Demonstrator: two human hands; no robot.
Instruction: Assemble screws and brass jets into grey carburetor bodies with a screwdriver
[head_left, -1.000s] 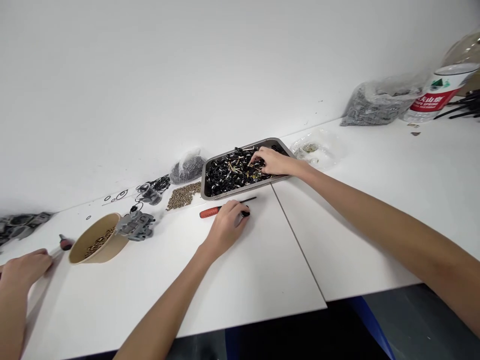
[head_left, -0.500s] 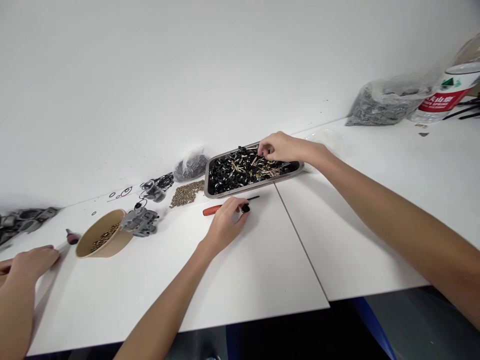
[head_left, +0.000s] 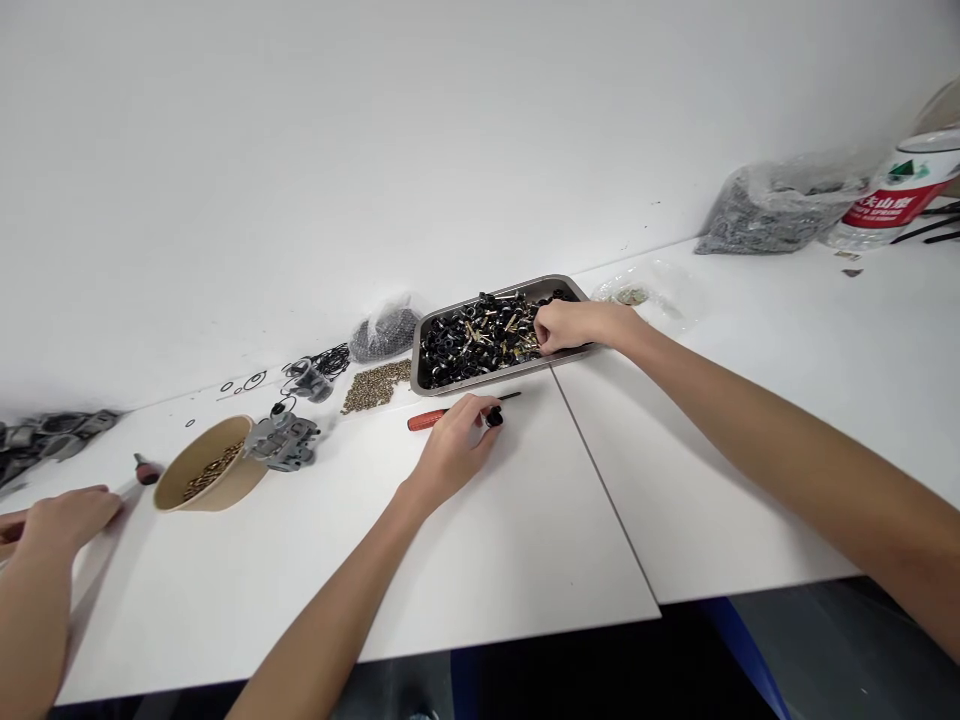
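Note:
Between the thumb and fingers of my left hand (head_left: pixel 454 440) is a small black cylindrical part (head_left: pixel 493 417), held just above the white table. Partly behind that hand lies a screwdriver with a red handle (head_left: pixel 426 420), its dark shaft showing past the fingers. My right hand (head_left: pixel 561 326) reaches into the right end of a metal tray (head_left: pixel 480 380). Its fingers are bent down and closed among loose black parts (head_left: pixel 457 345) and brass-coloured pieces; whatever they pinch is hidden.
A carburetor (head_left: pixel 283 438) touches a paper bowl (head_left: pixel 217 490) of brass pieces. Brass bits (head_left: pixel 371 388) lie left of the tray, near a bag of small parts (head_left: pixel 384 332). A co-worker's hands (head_left: pixel 64 525) are far left. A grey bag (head_left: pixel 765 210) and plastic bottle (head_left: pixel 885 205) stand right.
My right hand has moved slightly right and down, toward the tray's near right edge, with the fingers lower among the parts. My left hand stays in place with the black part.

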